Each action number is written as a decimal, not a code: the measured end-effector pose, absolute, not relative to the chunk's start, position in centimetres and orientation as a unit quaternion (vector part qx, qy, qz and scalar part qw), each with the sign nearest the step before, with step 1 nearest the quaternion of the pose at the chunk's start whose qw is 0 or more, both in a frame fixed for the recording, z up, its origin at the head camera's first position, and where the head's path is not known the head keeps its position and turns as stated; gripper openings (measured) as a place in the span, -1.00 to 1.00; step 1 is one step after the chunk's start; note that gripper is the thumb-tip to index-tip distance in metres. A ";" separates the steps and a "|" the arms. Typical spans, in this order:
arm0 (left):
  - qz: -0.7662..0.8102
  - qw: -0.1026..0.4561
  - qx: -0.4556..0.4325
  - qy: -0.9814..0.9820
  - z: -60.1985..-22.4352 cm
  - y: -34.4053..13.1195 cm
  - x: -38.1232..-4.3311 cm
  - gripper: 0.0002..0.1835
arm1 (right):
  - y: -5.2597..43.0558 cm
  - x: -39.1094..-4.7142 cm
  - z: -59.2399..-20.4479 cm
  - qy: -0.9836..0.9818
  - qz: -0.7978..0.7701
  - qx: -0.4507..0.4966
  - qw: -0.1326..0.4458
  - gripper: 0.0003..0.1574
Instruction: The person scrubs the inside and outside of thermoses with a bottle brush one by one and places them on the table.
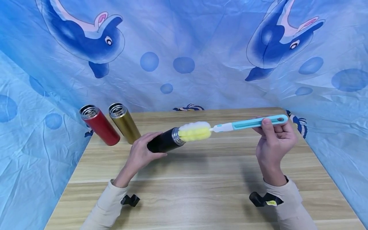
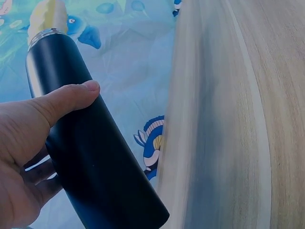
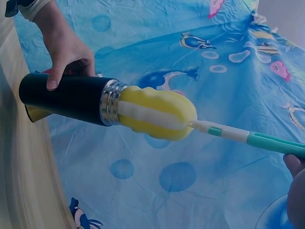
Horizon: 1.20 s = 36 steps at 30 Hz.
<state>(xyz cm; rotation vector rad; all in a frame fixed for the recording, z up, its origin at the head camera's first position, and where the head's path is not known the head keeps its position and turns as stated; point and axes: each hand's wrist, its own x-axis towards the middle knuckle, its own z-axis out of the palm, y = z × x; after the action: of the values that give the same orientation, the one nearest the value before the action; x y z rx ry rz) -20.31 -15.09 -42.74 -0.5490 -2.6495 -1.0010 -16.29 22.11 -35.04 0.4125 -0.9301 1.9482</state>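
Note:
My left hand [image 1: 142, 150] grips a black thermos bottle [image 1: 163, 142] round its body, the bottle tipped sideways with its silver threaded mouth towards the right. In my right hand [image 1: 274, 143] is the turquoise handle of a bottle brush [image 1: 250, 123], pinched near its looped end. The brush's yellow and white sponge head [image 3: 157, 114] sits at the bottle's mouth, part of it outside; how far it reaches in is hidden. Seen from the left wrist, the thumb lies across the black bottle [image 2: 95, 152] and the sponge head [image 2: 50, 16] pokes out on top.
A red bottle [image 1: 100, 126] and a gold bottle [image 1: 125, 123], both lidless, stand at the table's back left. The wooden table [image 1: 187, 191] ends at a blue curtain [image 1: 184, 38] with dolphins, which also hangs along both sides.

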 end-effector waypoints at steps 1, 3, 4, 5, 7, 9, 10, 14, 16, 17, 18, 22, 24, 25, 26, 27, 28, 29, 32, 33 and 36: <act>-0.344 0.129 -0.189 -0.911 -42.7 -15.1 -20.3 -0.15 | 22.1 -16.3 -35.0 -0.372 0.790 0.165 0.458 -0.87; -0.343 0.132 -0.191 -0.910 -42.7 -15.1 -20.2 -0.15 | 22.2 -16.4 -34.9 -0.364 0.791 0.161 0.465 -0.86; -0.343 0.133 -0.193 -0.909 -42.7 -15.1 -20.2 -0.15 | 22.2 -16.4 -34.9 -0.362 0.791 0.158 0.467 -0.86; -0.343 0.134 -0.196 -0.909 -42.7 -15.0 -20.2 -0.15 | 22.3 -16.4 -34.9 -0.362 0.790 0.155 0.470 -0.86; -0.342 0.136 -0.199 -0.908 -42.7 -15.0 -20.2 -0.14 | 22.3 -16.4 -34.8 -0.361 0.788 0.147 0.476 -0.86; -0.340 0.137 -0.197 -0.910 -42.7 -15.1 -20.2 -0.14 | 22.5 -16.4 -34.7 -0.359 0.785 0.140 0.486 -0.85; -0.338 0.137 -0.194 -0.911 -42.8 -15.1 -20.3 -0.14 | 22.6 -16.5 -34.7 -0.357 0.783 0.137 0.490 -0.84; -0.326 0.143 -0.188 -0.916 -42.8 -15.2 -20.4 -0.14 | 22.9 -16.6 -34.3 -0.341 0.784 0.133 0.502 -0.81; -0.324 0.144 -0.190 -0.916 -42.9 -15.2 -20.5 -0.14 | 22.9 -16.6 -34.2 -0.333 0.786 0.132 0.503 -0.79; -0.323 0.144 -0.192 -0.915 -42.9 -15.2 -20.5 -0.14 | 22.9 -16.5 -34.2 -0.331 0.788 0.132 0.503 -0.79; -0.322 0.144 -0.194 -0.915 -42.8 -15.1 -20.5 -0.14 | 22.9 -16.6 -34.2 -0.329 0.789 0.131 0.502 -0.78; -0.320 0.142 -0.200 -0.915 -42.9 -15.0 -20.6 -0.14 | 22.6 -16.6 -34.3 -0.334 0.793 0.126 0.493 -0.81; -0.317 0.142 -0.201 -0.916 -42.9 -14.9 -20.6 -0.14 | 22.5 -16.6 -34.4 -0.344 0.793 0.125 0.487 -0.83; -0.314 0.142 -0.202 -0.917 -42.9 -14.9 -20.6 -0.14 | 22.4 -16.6 -34.4 -0.350 0.792 0.125 0.483 -0.84; -0.312 0.142 -0.202 -0.917 -42.9 -14.9 -20.6 -0.14 | 22.3 -16.6 -34.5 -0.355 0.791 0.126 0.481 -0.84; -0.309 0.142 -0.202 -0.918 -42.9 -14.9 -20.6 -0.14 | 22.3 -16.7 -34.5 -0.361 0.790 0.127 0.480 -0.84; -0.306 0.142 -0.201 -0.920 -42.9 -14.9 -20.6 -0.14 | 22.2 -16.7 -34.6 -0.362 0.790 0.129 0.477 -0.84; -0.304 0.142 -0.200 -0.921 -42.9 -14.9 -20.6 -0.14 | 22.2 -16.6 -34.6 -0.363 0.791 0.131 0.475 -0.84; -0.296 0.141 -0.198 -0.924 -42.9 -14.9 -20.6 -0.14 | 21.9 -16.6 -34.8 -0.372 0.791 0.133 0.468 -0.84; -0.293 0.140 -0.198 -0.925 -42.9 -14.9 -20.6 -0.14 | 21.8 -16.5 -34.8 -0.376 0.791 0.133 0.464 -0.84; -0.288 0.138 -0.201 -0.926 -43.0 -14.8 -20.6 -0.14 | 21.5 -16.4 -35.1 -0.389 0.791 0.134 0.454 -0.85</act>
<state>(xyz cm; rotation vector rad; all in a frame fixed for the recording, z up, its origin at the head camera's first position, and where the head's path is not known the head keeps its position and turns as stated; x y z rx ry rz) -20.55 -14.82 -43.02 -0.5821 -2.6782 -0.8320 -16.39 21.47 -35.13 0.3316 -0.9596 1.9518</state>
